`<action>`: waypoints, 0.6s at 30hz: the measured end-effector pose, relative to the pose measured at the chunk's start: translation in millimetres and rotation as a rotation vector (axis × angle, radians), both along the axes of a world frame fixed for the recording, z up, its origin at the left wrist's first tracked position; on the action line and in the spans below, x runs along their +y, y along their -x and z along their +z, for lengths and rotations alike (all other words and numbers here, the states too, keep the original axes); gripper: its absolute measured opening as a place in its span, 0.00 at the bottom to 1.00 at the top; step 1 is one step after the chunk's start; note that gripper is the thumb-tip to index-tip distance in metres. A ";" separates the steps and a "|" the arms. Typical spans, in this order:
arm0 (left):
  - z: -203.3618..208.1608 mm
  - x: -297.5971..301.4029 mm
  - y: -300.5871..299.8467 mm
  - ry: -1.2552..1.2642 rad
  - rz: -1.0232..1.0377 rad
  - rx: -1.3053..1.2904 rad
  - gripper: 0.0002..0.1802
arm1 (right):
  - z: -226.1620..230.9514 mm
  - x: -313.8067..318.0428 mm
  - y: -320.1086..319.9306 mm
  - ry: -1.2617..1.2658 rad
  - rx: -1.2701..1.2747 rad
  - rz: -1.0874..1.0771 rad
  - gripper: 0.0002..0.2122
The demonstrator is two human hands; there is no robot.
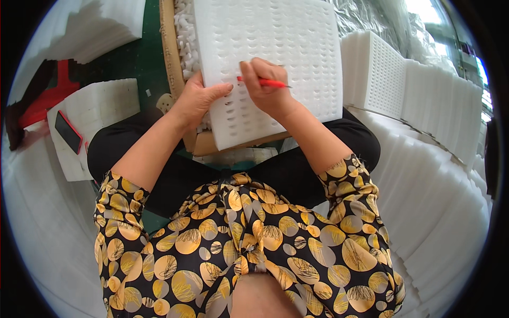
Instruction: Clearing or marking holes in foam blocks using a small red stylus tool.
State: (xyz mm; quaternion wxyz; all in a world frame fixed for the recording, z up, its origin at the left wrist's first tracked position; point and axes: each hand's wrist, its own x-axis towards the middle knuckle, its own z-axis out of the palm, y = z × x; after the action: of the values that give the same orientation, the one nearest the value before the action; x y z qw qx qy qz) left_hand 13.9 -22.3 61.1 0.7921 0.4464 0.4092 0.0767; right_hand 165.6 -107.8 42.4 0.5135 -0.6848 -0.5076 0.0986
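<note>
Two bare hands are set to work over one white foam slab, which fills the upper centre of the frame and is covered with rows of small curved cuts. By the left hand the slab's left edge is grasped: the thumb is laid flat on the upper face, while the other fingers are mostly hidden at the edge. In the right hand, above the middle of the slab, a red tool is gripped among curled fingers, its thin dark tip pointed toward the right of the frame; whether the slab is touched by that tip cannot be told.

Beneath the slab a cardboard box is partly covered, its rim seen along the slab's left and lower sides. Small white foam pieces are heaped inside it, at upper centre-left. At left, a phone with a red edge is laid on a white foam block, and a red stand is seen above it. Stacked foam sheets are ranged along the right, with clear plastic sheeting bunched at upper right. Green floor is shown at upper left.
</note>
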 end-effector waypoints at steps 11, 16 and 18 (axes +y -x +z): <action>-3.7 -3.5 -0.9 -0.010 -0.024 -0.038 0.23 | 3.4 1.8 1.8 0.134 -0.367 0.004 0.18; -3.2 7.5 1.2 0.075 -0.018 -0.019 0.24 | 19.9 1.6 -4.4 -0.116 0.417 -0.024 0.18; 0.0 3.8 0.2 0.055 -0.033 -0.036 0.24 | 13.5 3.8 -4.9 -0.091 0.267 -0.018 0.18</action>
State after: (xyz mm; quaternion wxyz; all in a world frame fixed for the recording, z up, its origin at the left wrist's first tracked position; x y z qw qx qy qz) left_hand 13.7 -18.5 61.1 0.8126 0.4296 0.3892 0.0602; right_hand 170.4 -104.0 56.0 0.6078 -0.6461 -0.4326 0.1611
